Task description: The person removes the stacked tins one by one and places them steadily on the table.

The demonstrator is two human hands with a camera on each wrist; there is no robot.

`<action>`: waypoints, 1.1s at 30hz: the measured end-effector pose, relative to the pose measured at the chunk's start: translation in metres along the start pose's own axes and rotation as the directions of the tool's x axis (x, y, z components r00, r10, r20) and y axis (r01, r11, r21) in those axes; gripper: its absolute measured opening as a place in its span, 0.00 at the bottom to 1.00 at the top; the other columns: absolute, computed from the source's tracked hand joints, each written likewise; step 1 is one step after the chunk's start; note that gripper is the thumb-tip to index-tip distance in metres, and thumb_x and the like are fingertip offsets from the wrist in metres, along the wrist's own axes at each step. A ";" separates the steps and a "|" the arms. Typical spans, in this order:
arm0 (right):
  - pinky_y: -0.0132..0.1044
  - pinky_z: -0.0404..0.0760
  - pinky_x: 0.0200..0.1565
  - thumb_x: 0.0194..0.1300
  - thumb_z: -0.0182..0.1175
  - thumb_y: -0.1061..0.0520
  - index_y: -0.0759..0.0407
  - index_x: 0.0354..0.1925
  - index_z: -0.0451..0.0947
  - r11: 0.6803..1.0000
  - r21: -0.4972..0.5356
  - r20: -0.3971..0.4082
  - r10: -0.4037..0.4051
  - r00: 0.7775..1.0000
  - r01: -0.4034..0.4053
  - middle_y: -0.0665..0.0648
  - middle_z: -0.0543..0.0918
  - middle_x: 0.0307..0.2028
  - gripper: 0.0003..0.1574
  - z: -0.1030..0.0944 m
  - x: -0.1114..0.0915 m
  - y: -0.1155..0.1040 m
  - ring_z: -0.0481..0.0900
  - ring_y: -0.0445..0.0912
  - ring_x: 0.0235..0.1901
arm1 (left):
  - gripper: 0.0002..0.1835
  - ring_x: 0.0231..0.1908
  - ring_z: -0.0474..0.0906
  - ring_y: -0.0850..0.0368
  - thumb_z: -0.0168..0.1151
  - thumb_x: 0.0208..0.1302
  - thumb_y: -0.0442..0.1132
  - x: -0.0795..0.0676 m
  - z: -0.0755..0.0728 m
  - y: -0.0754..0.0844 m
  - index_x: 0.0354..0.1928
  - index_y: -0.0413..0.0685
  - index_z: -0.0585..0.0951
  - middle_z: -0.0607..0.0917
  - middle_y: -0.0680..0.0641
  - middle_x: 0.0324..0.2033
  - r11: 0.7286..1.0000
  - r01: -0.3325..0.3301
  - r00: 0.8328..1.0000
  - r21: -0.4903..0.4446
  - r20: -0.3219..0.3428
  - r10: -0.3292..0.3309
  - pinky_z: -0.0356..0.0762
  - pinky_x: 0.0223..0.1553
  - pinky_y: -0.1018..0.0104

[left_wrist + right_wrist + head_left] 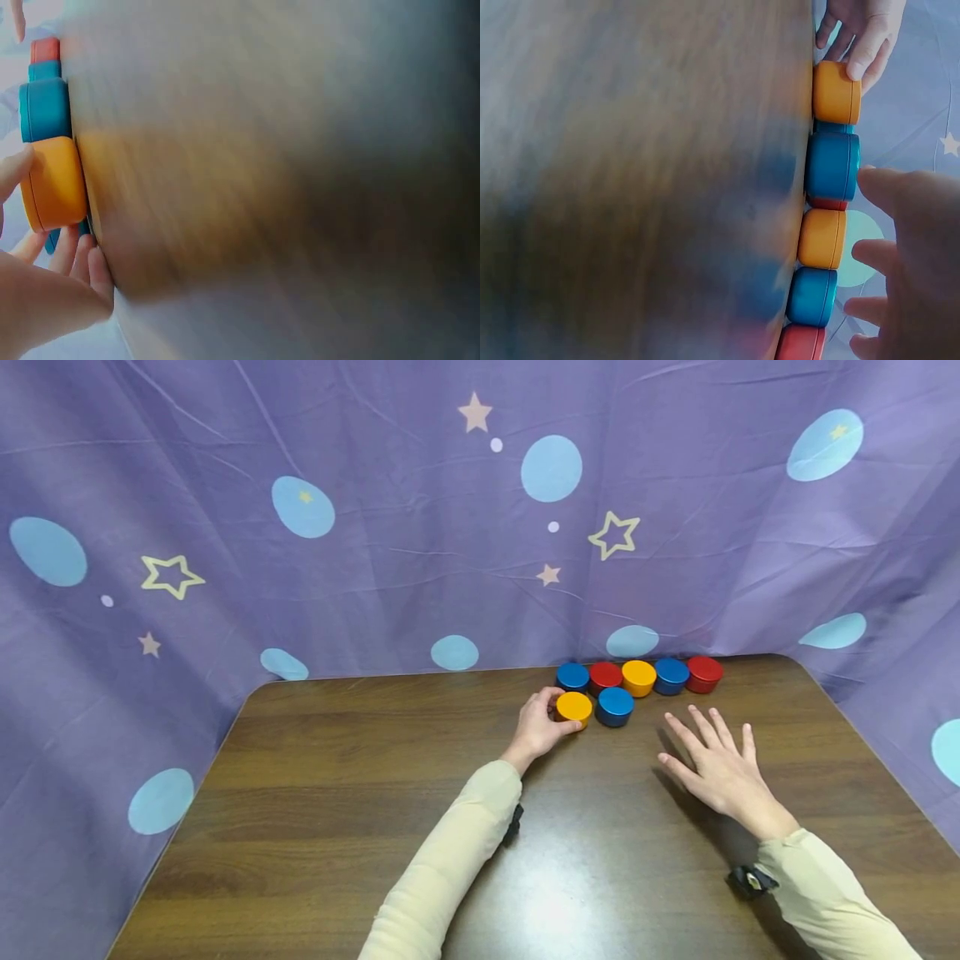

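Observation:
My left hand (542, 723) grips a round yellow tin (573, 710) at the left end of the front row, thumb on its near side and fingers round its far left. Right beside that tin stands a blue tin (615, 707). Behind them runs a back row: a blue tin (572, 677), a red tin (605, 677), a yellow tin (639, 678), another blue tin (671, 676) and another red tin (704, 674). My right hand (722, 770) hovers with spread fingers in front of the row's right end, holding nothing.
The brown wooden table (337, 793) has its back edge close behind the tins. A purple curtain (375, 527) with stars and ovals hangs behind it. Dark wrist devices sit at both cuffs, one being the right wrist strap (752, 882).

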State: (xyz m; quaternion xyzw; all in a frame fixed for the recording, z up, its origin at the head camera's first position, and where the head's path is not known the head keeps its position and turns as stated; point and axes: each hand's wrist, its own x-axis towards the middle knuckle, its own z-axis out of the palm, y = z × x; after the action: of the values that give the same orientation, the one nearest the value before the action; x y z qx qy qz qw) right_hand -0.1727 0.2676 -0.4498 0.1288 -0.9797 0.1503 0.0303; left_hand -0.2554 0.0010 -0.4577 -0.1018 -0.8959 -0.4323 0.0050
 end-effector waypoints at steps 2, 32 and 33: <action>0.72 0.29 0.59 0.70 0.50 0.36 0.54 0.72 0.58 1.000 0.004 -0.028 -0.009 1.000 0.009 0.72 0.54 0.69 0.40 0.001 0.001 0.000 0.44 0.68 0.69 | 0.29 0.48 0.75 0.50 0.75 0.52 0.42 0.000 0.002 0.002 0.56 0.43 0.75 0.80 0.44 0.46 1.000 0.021 1.000 0.007 -0.013 -0.021 0.69 0.51 0.62; 0.73 0.32 0.59 0.67 0.58 0.42 0.61 0.65 0.66 0.997 0.043 -0.149 -0.053 0.987 0.060 0.76 0.60 0.65 0.35 0.005 0.001 0.001 0.50 0.68 0.67 | 0.27 0.49 0.74 0.52 0.76 0.51 0.51 0.000 0.012 0.012 0.50 0.49 0.78 0.83 0.51 0.44 0.987 0.139 0.988 0.077 -0.077 -0.133 0.67 0.48 0.57; 0.73 0.32 0.59 0.67 0.58 0.42 0.61 0.65 0.66 0.997 0.044 -0.148 -0.053 0.988 0.060 0.76 0.60 0.65 0.35 0.005 0.001 0.001 0.50 0.68 0.67 | 0.27 0.49 0.74 0.52 0.76 0.51 0.51 0.000 0.012 0.012 0.50 0.49 0.78 0.83 0.51 0.44 0.987 0.140 0.988 0.081 -0.076 -0.134 0.67 0.48 0.57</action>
State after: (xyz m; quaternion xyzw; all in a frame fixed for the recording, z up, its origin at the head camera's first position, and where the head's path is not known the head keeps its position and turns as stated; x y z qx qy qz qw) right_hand -0.1743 0.2667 -0.4550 0.1457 -0.9669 0.1819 0.1035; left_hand -0.2526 0.0180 -0.4561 -0.0242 -0.9178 -0.3961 0.0112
